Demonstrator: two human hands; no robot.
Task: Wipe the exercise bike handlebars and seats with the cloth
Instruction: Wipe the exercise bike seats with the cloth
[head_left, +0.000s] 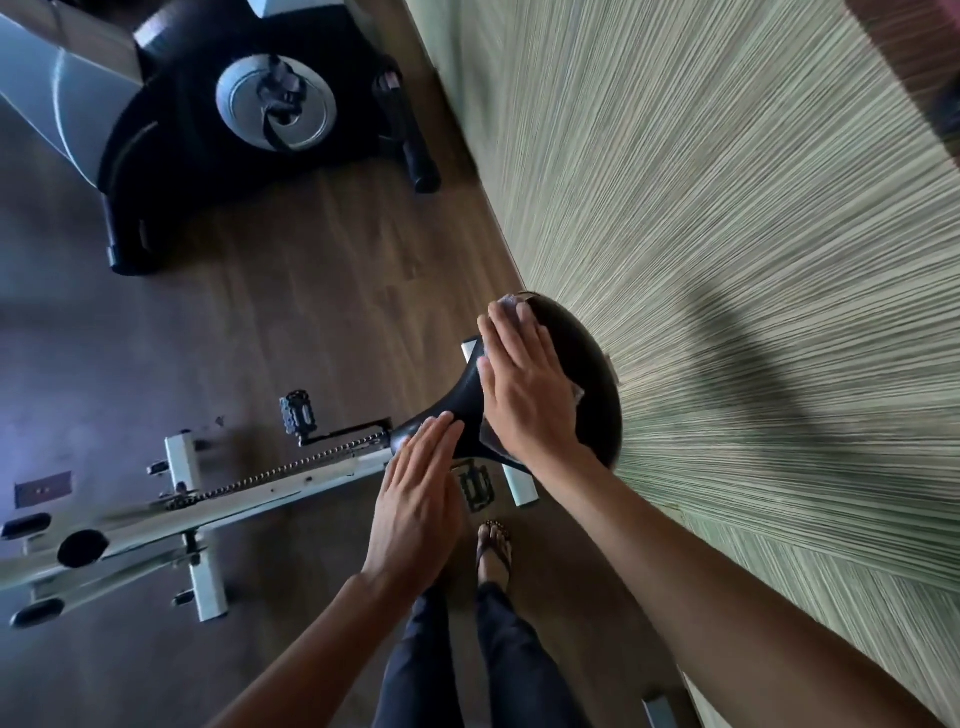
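Note:
A black saddle (584, 364) tops the white exercise bike (249, 493) just in front of me. My right hand (524, 379) lies flat with straight fingers on a pale cloth (511, 303), pressing it onto the wide rear of the saddle. Only the cloth's edges show past the fingertips and by the wrist. My left hand (415, 499) rests flat, fingers straight, on the saddle's narrow nose (415, 434). The bike's handlebar grips (26, 525) lie at the far left.
A second, black exercise bike (249, 119) stands at the back left on the dark wood floor. A green striped wall (727, 234) runs close along the right of the saddle. My legs and a sandalled foot (493, 551) are below, near a pedal (475, 486).

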